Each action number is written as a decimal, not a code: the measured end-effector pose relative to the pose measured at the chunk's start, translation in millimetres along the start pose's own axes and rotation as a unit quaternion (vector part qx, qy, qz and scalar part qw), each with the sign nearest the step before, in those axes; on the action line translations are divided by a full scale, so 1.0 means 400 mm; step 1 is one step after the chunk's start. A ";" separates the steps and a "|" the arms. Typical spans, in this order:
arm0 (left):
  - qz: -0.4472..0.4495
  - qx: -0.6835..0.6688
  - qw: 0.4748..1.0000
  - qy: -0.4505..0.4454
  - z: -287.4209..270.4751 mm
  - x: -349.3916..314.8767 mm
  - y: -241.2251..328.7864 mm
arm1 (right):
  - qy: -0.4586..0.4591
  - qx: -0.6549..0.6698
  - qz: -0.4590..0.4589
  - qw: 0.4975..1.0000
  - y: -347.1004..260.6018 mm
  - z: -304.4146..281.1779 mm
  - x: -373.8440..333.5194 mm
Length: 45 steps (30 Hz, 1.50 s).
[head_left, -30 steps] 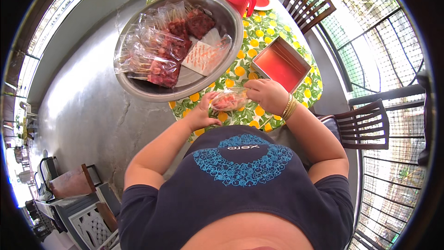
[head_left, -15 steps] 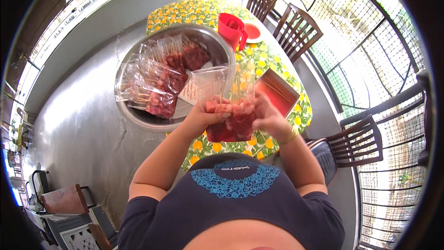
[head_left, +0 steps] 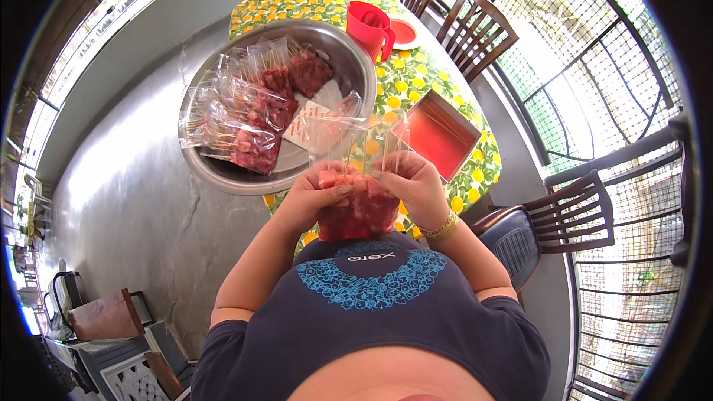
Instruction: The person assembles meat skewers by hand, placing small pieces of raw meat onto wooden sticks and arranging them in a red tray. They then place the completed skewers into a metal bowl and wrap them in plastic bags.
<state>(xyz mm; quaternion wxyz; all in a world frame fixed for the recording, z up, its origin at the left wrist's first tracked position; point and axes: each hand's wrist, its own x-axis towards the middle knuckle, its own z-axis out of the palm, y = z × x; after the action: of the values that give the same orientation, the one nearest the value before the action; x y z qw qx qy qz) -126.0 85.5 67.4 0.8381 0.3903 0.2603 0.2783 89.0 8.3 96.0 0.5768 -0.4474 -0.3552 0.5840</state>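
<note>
A clear plastic bag of raw meat skewers (head_left: 358,215) is held upright close to my shirt, its bare stick ends pointing away from me. My left hand (head_left: 318,191) grips the bag's left side, thumb across the front. On the right side my right hand (head_left: 417,184) has its thumb and fingers closed on the same bag, near the top of the meat. The bag's upper plastic stands up loose around the sticks. Beyond my left hand, a large metal basin (head_left: 215,178) holds several more bags of meat skewers (head_left: 256,122) and a white sheet with red marks (head_left: 298,128).
An open box (head_left: 438,134) with a red inside and a few thin sticks lies right of the bag. A red pitcher (head_left: 368,28) and a red-topped round container (head_left: 403,32) stand farther back on the lemon-patterned tablecloth (head_left: 297,7). Wooden chairs (head_left: 475,33) line the right side.
The bag of meat skewers has come nearer my body. My right hand has moved from the bag's side edge onto its front and closed there. My left hand keeps its hold.
</note>
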 end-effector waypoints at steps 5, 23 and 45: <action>0.014 -0.018 1.000 -0.001 -0.003 -0.010 -0.009 | -0.011 0.022 -0.027 0.999 0.009 0.001 0.011; 0.016 -0.046 0.998 -0.034 0.039 -0.038 0.011 | 0.004 0.066 -0.061 0.996 -0.073 0.013 0.009; 0.076 0.023 0.993 -0.092 0.076 -0.074 0.030 | -0.038 -0.063 -0.099 0.992 -0.135 0.074 0.001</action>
<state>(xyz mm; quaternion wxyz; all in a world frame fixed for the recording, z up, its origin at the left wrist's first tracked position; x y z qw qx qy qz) -130.3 56.5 100.7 0.8258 0.4518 0.1582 0.2982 80.4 16.0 156.5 0.5885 -0.4226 -0.4560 0.5169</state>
